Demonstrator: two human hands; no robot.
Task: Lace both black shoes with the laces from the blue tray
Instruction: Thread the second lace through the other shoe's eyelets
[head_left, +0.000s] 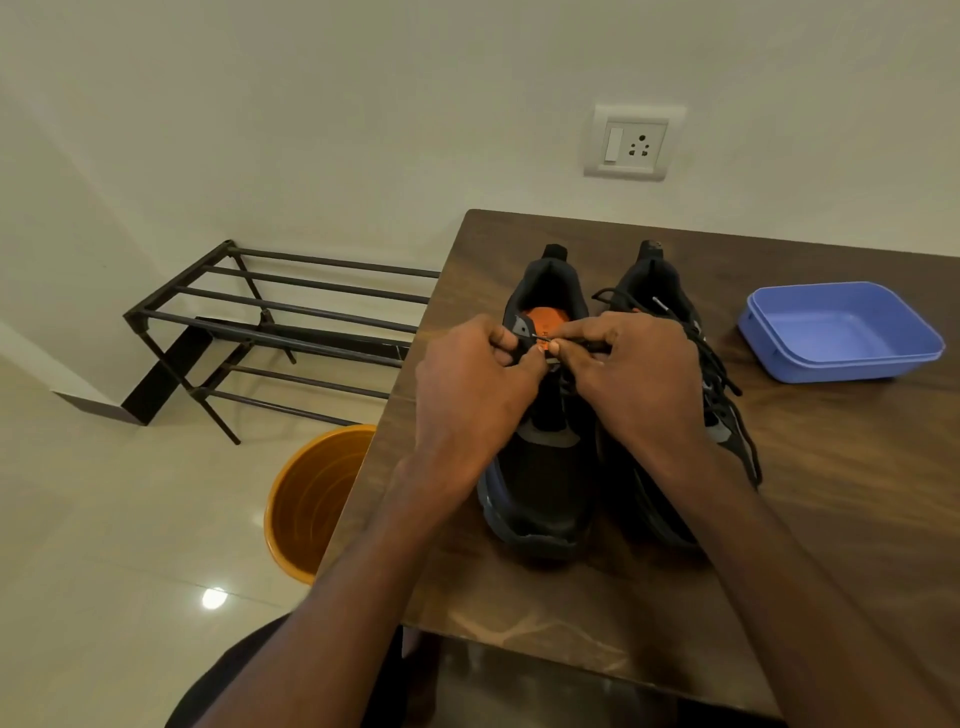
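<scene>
Head cam, looking down at a dark wooden table (810, 530) with two black mesh sneakers (540, 483) side by side, toes toward me. Both hands are over the left one: left hand (467, 395) pinches the shoe's edge near the top eyelets, right hand (639, 384) pinches the tip of one black lace (540, 340). Right sneaker (675, 291) already has its lace in, ends hanging loose. Further back on the right sits one blue plastic tray (841, 332). Off the table: one orange bucket (311, 499), one black metal shoe rack (270, 322), one white wall socket (634, 141).
</scene>
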